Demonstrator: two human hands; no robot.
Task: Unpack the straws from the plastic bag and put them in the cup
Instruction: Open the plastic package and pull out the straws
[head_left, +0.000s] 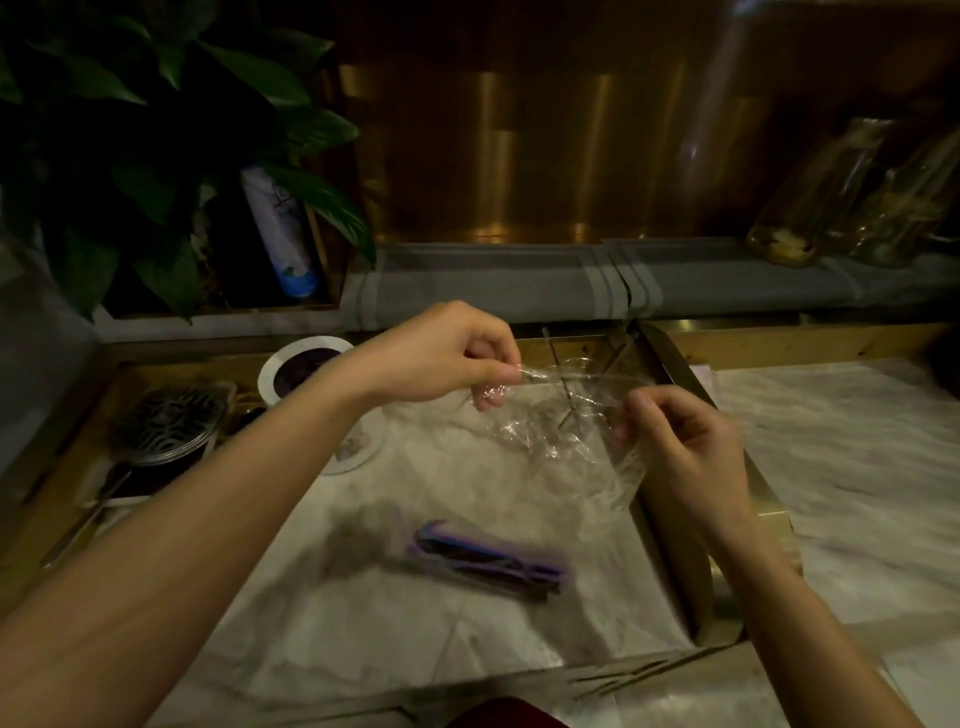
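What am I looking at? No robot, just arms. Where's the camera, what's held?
No machine: one wide-angle camera on a person's head looks down at their bare hands. The left hand and right hand each pinch a clear plastic bag, held between them above the marble counter. A bundle of purple straws lies on the counter nearer the person, apart from the bag. Behind the bag may stand a clear cup; too blurred to be sure. A plant is back left, glass jars back right.
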